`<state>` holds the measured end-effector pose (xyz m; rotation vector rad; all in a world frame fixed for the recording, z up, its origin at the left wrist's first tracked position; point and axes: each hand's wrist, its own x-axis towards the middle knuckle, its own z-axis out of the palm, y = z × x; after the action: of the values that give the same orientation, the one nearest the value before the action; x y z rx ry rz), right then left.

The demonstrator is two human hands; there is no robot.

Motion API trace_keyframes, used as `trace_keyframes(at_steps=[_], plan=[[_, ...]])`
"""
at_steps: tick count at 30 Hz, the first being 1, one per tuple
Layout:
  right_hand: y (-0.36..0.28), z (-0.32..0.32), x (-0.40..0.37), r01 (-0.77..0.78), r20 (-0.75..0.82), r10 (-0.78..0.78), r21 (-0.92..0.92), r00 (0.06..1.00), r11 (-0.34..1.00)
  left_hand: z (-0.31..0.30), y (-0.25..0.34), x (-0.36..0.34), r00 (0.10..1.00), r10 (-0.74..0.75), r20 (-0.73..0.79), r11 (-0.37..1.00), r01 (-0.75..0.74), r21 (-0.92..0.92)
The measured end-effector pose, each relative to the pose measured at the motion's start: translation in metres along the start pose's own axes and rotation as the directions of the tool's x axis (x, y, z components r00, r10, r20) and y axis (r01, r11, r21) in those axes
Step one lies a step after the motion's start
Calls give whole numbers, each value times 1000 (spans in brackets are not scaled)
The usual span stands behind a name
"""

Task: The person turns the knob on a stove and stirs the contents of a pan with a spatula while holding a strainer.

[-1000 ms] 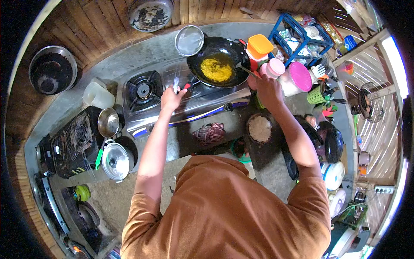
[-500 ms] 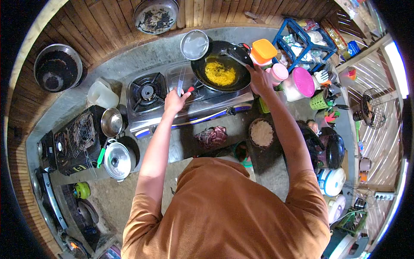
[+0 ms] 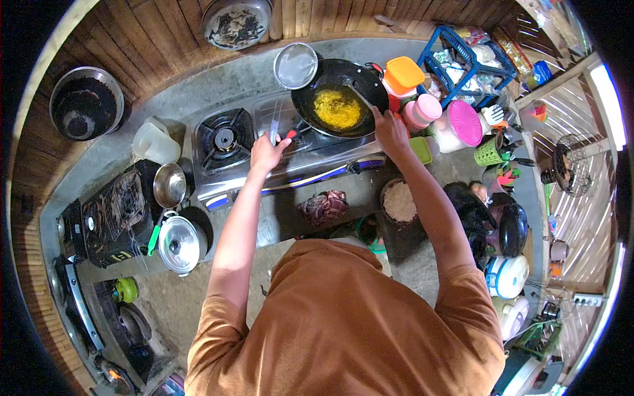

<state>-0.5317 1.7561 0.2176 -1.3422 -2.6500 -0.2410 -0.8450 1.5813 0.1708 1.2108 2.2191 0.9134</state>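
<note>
My left hand (image 3: 265, 153) is closed around the handle of a round strainer (image 3: 296, 65), whose mesh bowl is beside the pan's upper left rim. A red pan handle tip shows at this hand's fingers. In the dark wok (image 3: 306, 105), on the stove's right side, yellow food (image 3: 337, 109) sits in the middle. My right hand (image 3: 392, 132) grips a metal spatula (image 3: 360, 96) at the wok's right edge, its blade over the food. The stove (image 3: 267, 168) has a bare burner on the left.
Lidded tubs (image 3: 463, 124), an orange box (image 3: 404, 74) and a blue rack (image 3: 456, 59) stand right. A bowl of pale powder (image 3: 400, 201) and a folded cloth (image 3: 323, 206) lie in front. Pots (image 3: 179, 244) and a pitcher (image 3: 157, 142) stand left.
My right hand has moved slightly left and down with the spatula, whose blade has shifted inside the wok. My left hand and the strainer are nearly unchanged.
</note>
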Motion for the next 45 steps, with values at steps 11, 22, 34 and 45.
trace_keyframes(at_steps=[11,22,34,45], plan=[[6,79,13,82,-128,-40,345,991,935,-2,5,-3,998,-62,33,997,64,-50],[-31,-30,-47,-87,246,-52,522,968,848,6,-5,2,1000,16,-27,999,-15,38],[39,-134,-95,1,122,-50,369,991,930,1,3,1,996,-73,50,997,74,-12],[27,-95,-91,-4,165,-36,234,986,972,0,4,-1,998,-49,45,999,50,-10]])
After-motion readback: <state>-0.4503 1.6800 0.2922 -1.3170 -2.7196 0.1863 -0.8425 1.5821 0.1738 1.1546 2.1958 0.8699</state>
